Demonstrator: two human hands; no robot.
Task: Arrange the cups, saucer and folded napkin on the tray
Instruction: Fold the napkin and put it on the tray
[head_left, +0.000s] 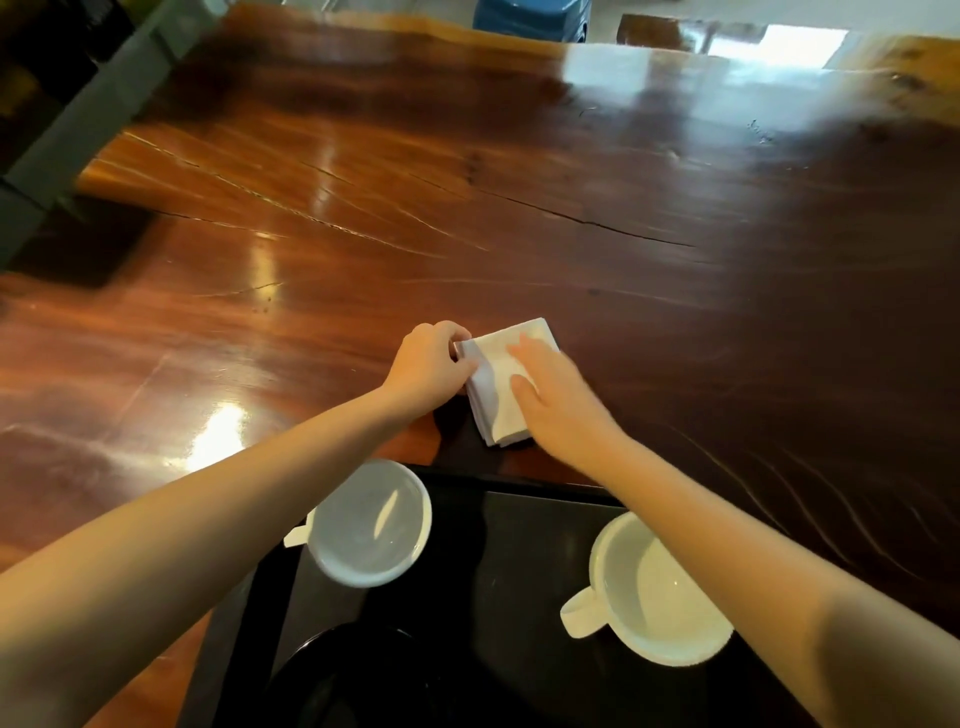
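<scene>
Left hand (434, 364) pinches the napkin (501, 387) edge, right hand (558, 400) lies flat on it, probably mid-fold, so crease firmly before traying.

Two bare forearms, hands (519, 384) ungloved

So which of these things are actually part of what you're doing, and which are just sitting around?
Part of the job:
- white napkin, on the table under both hands, left hand and right hand
- black tray
- left white cup, on the tray
- right white cup, on the tray
- dark saucer, on the tray

Just there:
- wooden table
- blue object beyond the table's far edge
</scene>
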